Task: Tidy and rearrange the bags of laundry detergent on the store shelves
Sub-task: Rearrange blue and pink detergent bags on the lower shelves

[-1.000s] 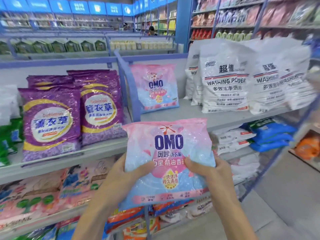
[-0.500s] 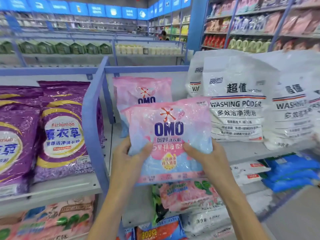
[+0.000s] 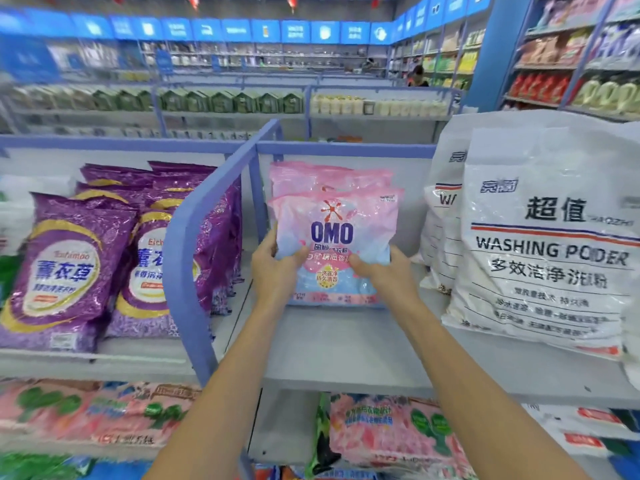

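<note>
Both hands clamp the OMO bag point(image 3: 337, 233) by its lower half, the left hand point(image 3: 277, 268) on its left edge and the right hand point(image 3: 386, 277) on its right, thumbs across the front. The bag is upright with its bottom edge down at the shelf point(image 3: 346, 351), just in front of a second OMO bag point(image 3: 325, 178) at the back. A blue divider point(image 3: 192, 244) parts this bay from the purple bags point(image 3: 65, 268) on the left; white bags point(image 3: 547, 247) stand on the right

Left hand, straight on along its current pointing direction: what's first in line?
Past the OMO bag it grips, the left hand would likely meet the second pink bag standing behind; how close they stand is unclear.
</note>
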A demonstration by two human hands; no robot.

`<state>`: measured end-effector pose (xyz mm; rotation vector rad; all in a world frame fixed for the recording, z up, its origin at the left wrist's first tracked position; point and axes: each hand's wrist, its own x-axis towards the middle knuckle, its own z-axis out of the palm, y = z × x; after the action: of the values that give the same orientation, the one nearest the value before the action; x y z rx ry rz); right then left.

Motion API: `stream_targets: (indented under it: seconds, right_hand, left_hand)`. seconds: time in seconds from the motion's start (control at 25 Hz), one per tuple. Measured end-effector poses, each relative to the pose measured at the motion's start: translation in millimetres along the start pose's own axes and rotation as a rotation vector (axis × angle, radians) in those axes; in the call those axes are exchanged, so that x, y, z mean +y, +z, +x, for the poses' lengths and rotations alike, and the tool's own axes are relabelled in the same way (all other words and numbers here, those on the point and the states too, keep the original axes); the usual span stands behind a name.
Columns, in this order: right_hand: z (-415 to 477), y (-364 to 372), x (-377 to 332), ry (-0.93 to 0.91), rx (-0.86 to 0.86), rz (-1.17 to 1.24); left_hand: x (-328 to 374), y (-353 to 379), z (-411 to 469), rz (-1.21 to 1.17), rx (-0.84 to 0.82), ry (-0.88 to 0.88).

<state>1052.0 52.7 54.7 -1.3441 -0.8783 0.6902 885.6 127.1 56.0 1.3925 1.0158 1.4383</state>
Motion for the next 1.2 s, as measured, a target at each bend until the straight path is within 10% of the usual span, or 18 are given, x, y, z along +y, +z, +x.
stream_targets:
  seconds: [0.72,1.2]
  right_hand:
    - [9.8,2.0,20.3,-0.083,0.096,-0.061]
    - [-57.5,-28.7,31.5,-0.124,-0.028,-0.365]
  left_hand:
    - [-12.6,0.8,13.4,-0.239,0.244,-0.232]
    - [-9.9,-19.9,-75.9,0.394,-0.018,0.038]
